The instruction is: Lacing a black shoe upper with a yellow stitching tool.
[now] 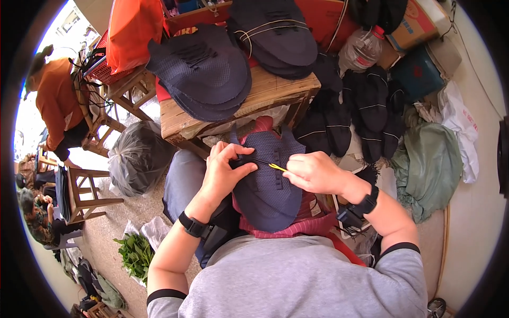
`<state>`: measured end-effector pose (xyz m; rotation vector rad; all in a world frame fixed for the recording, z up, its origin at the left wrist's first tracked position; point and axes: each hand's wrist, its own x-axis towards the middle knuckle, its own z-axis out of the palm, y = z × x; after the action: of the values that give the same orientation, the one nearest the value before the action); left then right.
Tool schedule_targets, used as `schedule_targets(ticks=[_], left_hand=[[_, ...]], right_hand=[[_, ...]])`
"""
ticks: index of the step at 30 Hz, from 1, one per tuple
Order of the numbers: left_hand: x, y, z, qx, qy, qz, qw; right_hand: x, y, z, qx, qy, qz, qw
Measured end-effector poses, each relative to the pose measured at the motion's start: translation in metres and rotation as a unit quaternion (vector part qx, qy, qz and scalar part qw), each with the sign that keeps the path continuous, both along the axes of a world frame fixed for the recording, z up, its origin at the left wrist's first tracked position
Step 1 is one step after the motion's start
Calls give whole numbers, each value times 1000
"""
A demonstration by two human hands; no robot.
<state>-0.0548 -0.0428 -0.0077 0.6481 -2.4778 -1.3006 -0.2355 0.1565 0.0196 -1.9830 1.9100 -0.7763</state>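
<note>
A dark navy knit shoe upper [268, 204] lies spread over a red striped cloth [302, 228] on my lap, with a row of lace loops down its middle. My left hand [222, 172] is closed at its left side, thumb and forefinger pinching the end of a black shoelace [259, 160]. That lace runs taut to the right and meets a thin yellow looped tool [276, 166] over the upper. The tool's other end sits in my right hand [318, 172], whose fingers are curled shut around it; its handle is hidden.
Ahead stands a wooden bench [254, 100] bearing stacked dark uppers [204, 69] and a tied bundle [278, 37]. More tied bundles [366, 106] lie to the right, beside a green sack [429, 159]. A black plastic bag [140, 159] and leafy greens [135, 254] are on the left floor.
</note>
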Motion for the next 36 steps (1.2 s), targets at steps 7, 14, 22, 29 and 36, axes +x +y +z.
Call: schedule_targets(ticks=[7,14,22,29,36], left_hand=[[-9,27,20,-109,182,-209,955],[-3,37,7,217,137,27,966],[-7,28,4,46,93,24,994],[-22,29,23,-50,83,-53,994],[-34,41,10,-185,123,-50,974]], right_hand=[[27,-2,-2,-112,-14,-53,992],[40,8,-29,-49,-316,-281,905],[42,5,-25,-48,-284,-280,916],[33,3,-33,-3,-468,-273,841],[14,-1,-28,66,-588,-265,761]])
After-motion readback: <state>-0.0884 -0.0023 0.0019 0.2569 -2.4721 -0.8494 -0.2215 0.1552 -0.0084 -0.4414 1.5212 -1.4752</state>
